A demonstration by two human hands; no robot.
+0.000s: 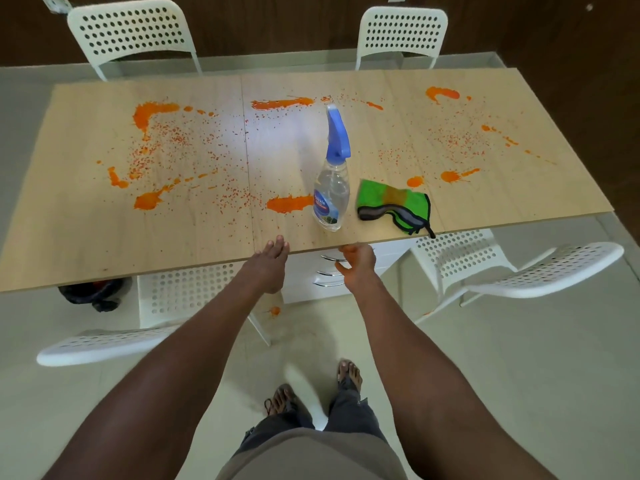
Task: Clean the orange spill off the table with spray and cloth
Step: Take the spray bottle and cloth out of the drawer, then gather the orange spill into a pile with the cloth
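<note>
- Table [104, 237], long pale wood top, carries an orange spill [287, 204] in blotches and specks from left end to right end.
- Green microfibre cloth [394, 206] lies crumpled at the near edge, right of centre.
- Clear plastic spray bottle [331, 188] with blue trigger head stands upright just left of the cloth, near that edge.
- Left hand [270, 261], fingers straight, touches the near edge.
- Right hand [356, 263], fingers loosely curled, holds nothing, just off the edge.

The spray bottle [331, 188] was stood near the table [86, 237] front edge — the cloth [393, 206] laid just right, the spill [287, 204] spread around.
</note>
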